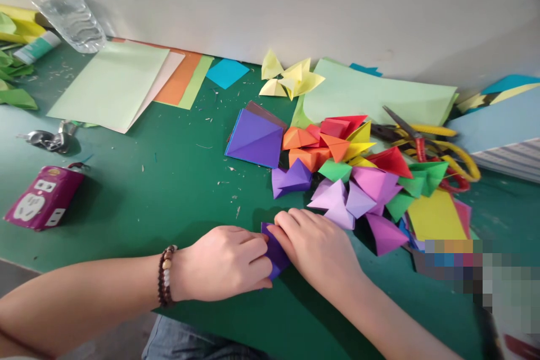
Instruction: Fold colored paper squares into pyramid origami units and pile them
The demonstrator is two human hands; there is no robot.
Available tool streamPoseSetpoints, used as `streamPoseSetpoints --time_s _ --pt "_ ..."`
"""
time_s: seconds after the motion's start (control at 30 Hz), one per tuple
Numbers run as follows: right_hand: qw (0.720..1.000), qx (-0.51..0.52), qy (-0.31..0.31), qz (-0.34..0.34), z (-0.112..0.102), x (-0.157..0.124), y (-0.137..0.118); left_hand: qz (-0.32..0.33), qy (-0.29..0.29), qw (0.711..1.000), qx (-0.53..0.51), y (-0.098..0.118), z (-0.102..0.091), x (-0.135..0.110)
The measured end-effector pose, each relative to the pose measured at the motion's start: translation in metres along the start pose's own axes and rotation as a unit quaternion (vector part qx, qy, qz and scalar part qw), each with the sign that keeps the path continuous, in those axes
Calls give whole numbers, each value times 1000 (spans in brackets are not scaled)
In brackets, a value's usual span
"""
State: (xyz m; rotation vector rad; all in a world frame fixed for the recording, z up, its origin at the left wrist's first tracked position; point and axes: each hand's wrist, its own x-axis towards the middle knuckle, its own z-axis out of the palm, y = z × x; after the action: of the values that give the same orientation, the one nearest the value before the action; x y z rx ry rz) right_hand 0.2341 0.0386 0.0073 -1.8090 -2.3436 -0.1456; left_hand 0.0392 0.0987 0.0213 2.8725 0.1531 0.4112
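Note:
A small purple sheet of paper (pixel 276 253) lies between my hands near the table's front edge, partly hidden under the fingers. Its left side is pinched by my left hand (pixel 228 263), whose fingers are curled closed; a beaded bracelet circles that wrist. My right hand (pixel 314 242) grips the same paper from the other side, thumb and bent fingers pressed at its upper edge. Just beyond the hands sits a folded purple piece (pixel 292 178). Above it is a stack of square sheets with a creased purple one (pixel 257 138) on top.
Folded pieces in orange (pixel 307 149), pink-violet (pixel 373 183) and green (pixel 426 177) cluster to the right, beside scissors (pixel 422 140). Large pale green sheets (pixel 113 84) lie at the back left near a water bottle (pixel 70 8). A magenta box (pixel 46 197) and keys (pixel 53 138) are at left.

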Motion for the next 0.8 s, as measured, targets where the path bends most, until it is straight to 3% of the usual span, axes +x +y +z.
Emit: streamPoseSetpoints --time_s 0.8 --pt "1000 0 -1 -2 -1 1 0 -11 16 1000 -10 -1 5 0"
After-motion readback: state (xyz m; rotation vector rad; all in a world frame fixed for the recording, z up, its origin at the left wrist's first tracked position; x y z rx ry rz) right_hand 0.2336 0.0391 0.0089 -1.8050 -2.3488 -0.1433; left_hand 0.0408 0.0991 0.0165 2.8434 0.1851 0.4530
